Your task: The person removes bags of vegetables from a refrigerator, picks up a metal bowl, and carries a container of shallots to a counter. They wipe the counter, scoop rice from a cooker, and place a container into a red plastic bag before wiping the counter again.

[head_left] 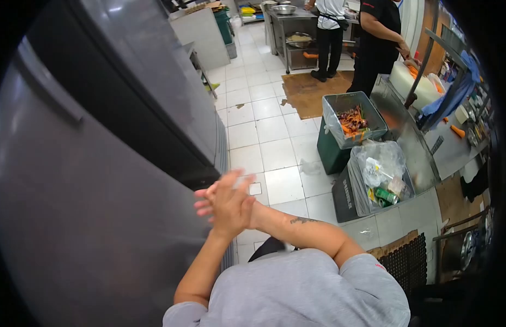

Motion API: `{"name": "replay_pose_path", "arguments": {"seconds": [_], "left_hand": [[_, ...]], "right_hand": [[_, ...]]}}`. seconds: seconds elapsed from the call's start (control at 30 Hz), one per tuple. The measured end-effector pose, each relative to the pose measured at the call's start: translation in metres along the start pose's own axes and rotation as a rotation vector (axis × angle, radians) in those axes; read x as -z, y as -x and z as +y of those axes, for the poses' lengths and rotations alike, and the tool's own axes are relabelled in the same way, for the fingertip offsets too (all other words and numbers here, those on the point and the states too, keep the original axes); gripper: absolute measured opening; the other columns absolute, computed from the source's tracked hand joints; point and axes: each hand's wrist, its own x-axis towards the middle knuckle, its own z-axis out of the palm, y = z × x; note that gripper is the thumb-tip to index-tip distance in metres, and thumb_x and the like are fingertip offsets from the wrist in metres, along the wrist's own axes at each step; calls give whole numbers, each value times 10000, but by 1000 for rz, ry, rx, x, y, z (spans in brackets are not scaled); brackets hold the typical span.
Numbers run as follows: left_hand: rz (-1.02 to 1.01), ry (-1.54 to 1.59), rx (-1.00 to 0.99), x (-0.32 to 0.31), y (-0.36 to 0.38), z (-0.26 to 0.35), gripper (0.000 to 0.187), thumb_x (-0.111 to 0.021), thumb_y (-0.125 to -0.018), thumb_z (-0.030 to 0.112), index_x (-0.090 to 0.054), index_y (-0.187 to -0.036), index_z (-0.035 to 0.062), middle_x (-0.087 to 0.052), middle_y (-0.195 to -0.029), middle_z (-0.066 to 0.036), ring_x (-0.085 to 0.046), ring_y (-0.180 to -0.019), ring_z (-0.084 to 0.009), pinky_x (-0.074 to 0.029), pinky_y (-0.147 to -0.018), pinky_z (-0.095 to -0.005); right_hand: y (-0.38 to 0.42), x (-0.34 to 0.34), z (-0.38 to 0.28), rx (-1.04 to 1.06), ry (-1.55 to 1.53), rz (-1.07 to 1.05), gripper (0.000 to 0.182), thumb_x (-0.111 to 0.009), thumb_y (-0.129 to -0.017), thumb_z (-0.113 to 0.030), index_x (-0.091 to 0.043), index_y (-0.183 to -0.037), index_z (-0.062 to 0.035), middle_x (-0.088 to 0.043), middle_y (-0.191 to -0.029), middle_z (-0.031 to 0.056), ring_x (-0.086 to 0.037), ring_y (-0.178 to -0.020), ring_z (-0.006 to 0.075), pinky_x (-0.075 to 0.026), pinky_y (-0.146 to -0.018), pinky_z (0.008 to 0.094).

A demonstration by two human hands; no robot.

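Both bare hands are together in front of the grey shirt, blurred by motion. My left hand [230, 210] lies across the front of my right hand [205, 205], its fingers pointing up and apart. Behind it, the right hand's fingers stick out to the left, also apart, while its palm is mostly hidden. No object shows in either hand. The right forearm [302, 224] bears a dark tattoo. Close to the hands on the left stands a large grey metal door with a handle [51, 82].
A green bin [332, 147] with orange and dark scraps and a grey bin [345, 193] with cans and plastic stand at right, beside a metal counter [411, 147]. Two people stand farther back, near brown cardboard [307, 98] on the white tiled floor [283, 182].
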Motion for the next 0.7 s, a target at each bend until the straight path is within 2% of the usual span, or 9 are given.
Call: {"name": "replay_pose_path", "arguments": {"seconds": [0.1,0.23,0.33,0.37,0.4,0.43,0.5,0.63,0.7], "left_hand": [[-155,179,34,-95,-25,-80,387,-479,-872,405,-606,-1031,76,-545,-1060,-126,-520,-960,-293,-312,-861,-424],[-596,149,267,-196,-48,-157,394,-472,-895,401,-592,-1016,46,-540,-1004,-153,-531,-969,-307,-341,-844,-463],[-995,169,214,-255,-81,-205,400,-463,-908,409,-579,-998,37,-521,-1007,-193,-532,-971,-341,-362,-827,-490],[-988,221,207,-272,-94,-214,351,-476,-902,364,-576,-978,36,-517,-1012,-194,-533,-958,-353,-376,-815,-493],[-978,271,201,-292,-109,-220,301,-489,-895,318,-572,-958,35,-513,-1016,-195,-535,-945,-365,-391,-804,-496],[-963,318,196,-310,-123,-230,252,-501,-889,272,-569,-939,35,-508,-1021,-197,-537,-932,-378,-405,-792,-499],[-813,320,304,-359,-142,-264,162,-495,-855,163,-563,-928,36,-508,-1019,-188,-542,-898,-402,-431,-767,-506],[-665,303,446,-398,-176,-338,161,-473,-775,18,-550,-917,11,-501,-1009,-192,-553,-834,-433,-461,-756,-508],[-832,114,572,-407,-168,-399,199,-482,-773,51,-552,-948,-14,-526,-1046,-223,-558,-899,-424,-459,-798,-497]], "right_hand": [[-26,90,-47,115,58,216,405,-427,-939,-393,-493,-1183,-76,-539,-1178,95,-537,-1064,213,-462,-874,386],[24,150,-145,-93,159,617,388,-458,-932,-350,-531,-1200,-79,-581,-1115,55,-567,-990,171,-471,-832,356],[88,239,-178,49,721,1157,341,-528,-903,-312,-610,-1104,-49,-642,-966,25,-602,-859,158,-454,-730,282],[125,299,-169,141,885,1349,309,-556,-871,-263,-624,-1046,-18,-653,-916,72,-606,-790,180,-461,-677,303],[162,336,-163,168,1335,1483,280,-591,-823,-257,-635,-947,-10,-646,-854,142,-606,-741,237,-468,-647,341],[174,328,-171,-172,1566,1684,312,-625,-791,-297,-646,-850,9,-636,-714,111,-607,-691,220,-479,-649,352],[192,345,-175,-440,1603,1767,321,-658,-754,-313,-644,-712,5,-606,-601,125,-604,-599,216,-472,-591,355],[167,425,-213,-429,1229,1684,324,-659,-741,-289,-628,-596,-1,-572,-513,124,-597,-538,216,-464,-560,349],[114,462,-258,-491,1291,1673,286,-653,-734,-280,-647,-658,-5,-609,-572,126,-615,-586,234,-479,-588,355]]}}
